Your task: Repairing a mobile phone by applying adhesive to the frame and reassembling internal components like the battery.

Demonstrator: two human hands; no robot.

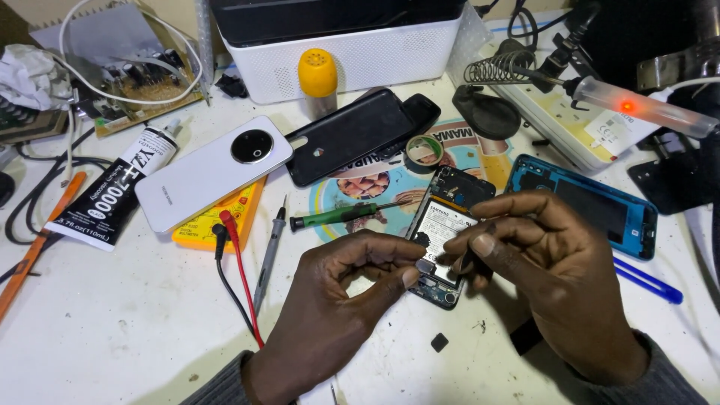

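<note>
An opened black smartphone with its back cover removed [448, 225] is seen lying on the white worktop [112, 330], in the middle of the scene and slightly to the right, with its white battery exposed. Its near end is worked on by both hands. The fingers of the left hand [337, 300] are pressed together around a small grey metal part [426, 265] at the lower edge of the phone, the thumb being bent under it. The fingers of the right hand [551, 270] are closed in a pinch just beside the same spot; whether something thin is held between them cannot be told. The disassembly is judged to be well advanced: the blue plastic back frame [592, 206] is already laid apart to the right, and a green-handled screwdriver [341, 214] rests just to the left of the phone. The battery and the board are not yet taken out. A small black square piece [439, 342] lies on the worktop near the hands. Farther left, a white smartphone with a round camera [210, 172] is resting on a yellow multimeter [229, 217].
</note>
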